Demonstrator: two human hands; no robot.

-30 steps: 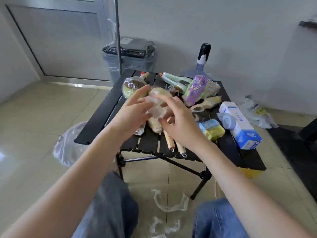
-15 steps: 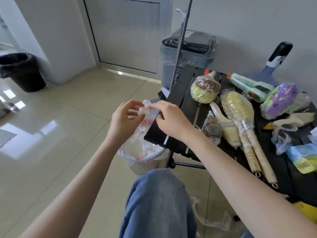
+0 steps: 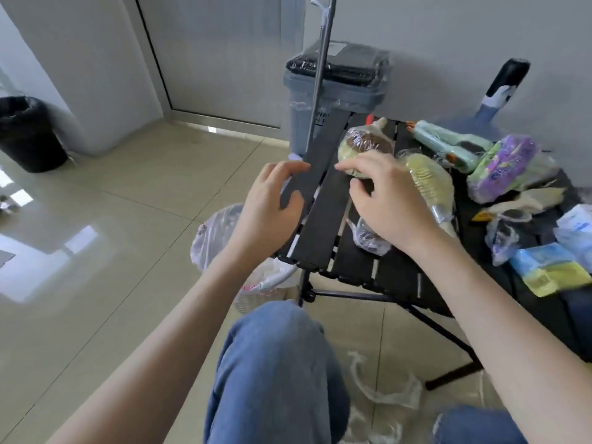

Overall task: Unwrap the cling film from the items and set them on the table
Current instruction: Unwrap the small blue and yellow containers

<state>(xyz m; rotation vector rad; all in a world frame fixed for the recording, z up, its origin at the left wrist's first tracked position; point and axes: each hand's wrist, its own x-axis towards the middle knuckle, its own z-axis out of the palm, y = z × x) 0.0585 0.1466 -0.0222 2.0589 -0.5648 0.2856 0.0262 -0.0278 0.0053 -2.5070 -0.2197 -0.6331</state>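
From the head view, both hands hang over the left edge of the black slatted table (image 3: 323, 225); the left hand (image 3: 269, 206) is loosely spread, fingers gently curved, holding nothing, just above the table's outer slat; the right hand (image 3: 389, 200) is also relaxed and empty, fingers reaching left over the slats, and it covers part of the items behind it. Still in cling film on the table are a round brown and yellow brush (image 3: 363, 144) at the far left, a long pale brush (image 3: 429, 184) beside it, a small wrapped bundle (image 3: 368, 240) under the right wrist, a green toy gun (image 3: 448, 144) at the back, a purple packet (image 3: 503, 168) to its right, and blue and yellow sponges (image 3: 551, 272) near the right edge. A bin lined with a clear bag (image 3: 221, 238) stands on the floor beside the table's left corner, below the left hand; loose strips of cling film (image 3: 384, 392) lie on the floor between the person's knees; a grey lidded bin (image 3: 336, 97) stands behind the table, and a black bin (image 3: 27, 133) sits far left.
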